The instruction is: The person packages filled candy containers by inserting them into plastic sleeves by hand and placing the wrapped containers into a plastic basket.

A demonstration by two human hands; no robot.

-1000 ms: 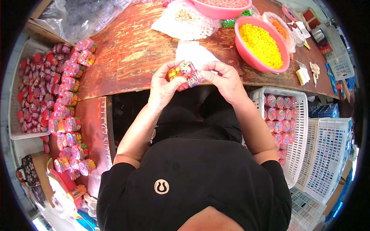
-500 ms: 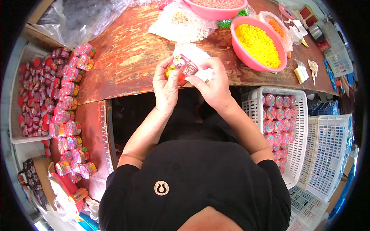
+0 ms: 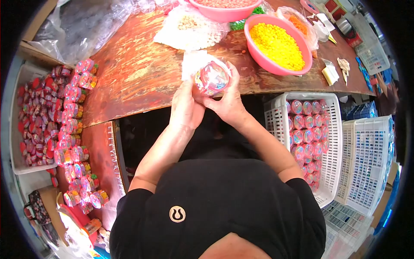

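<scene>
Between my two hands is a small round clear jar point(image 3: 213, 77) with a shiny top facing up and a printed label around its side. My left hand point(image 3: 186, 102) supports it from the left and below, its fingers partly hidden. My right hand point(image 3: 227, 100) curls around the jar's right side, thumb near the bottom. Just beyond the jar lie white paper sheets point(image 3: 192, 61) at the table's front edge. Farther back rests a clear bag of pale pieces point(image 3: 189, 33).
A pink basin point(image 3: 258, 51) of yellow pieces stands right of my hands; another pink basin point(image 3: 228, 14) is behind. Filled jars point(image 3: 74, 110) line the left side beside a bin of red-lidded jars point(image 3: 39, 116). At right, a white crate point(image 3: 331, 142) holds stacked jars.
The jar has turned from lying on its side to having its round shiny top facing up. My hands have shifted around it, and the whole view has moved slightly.
</scene>
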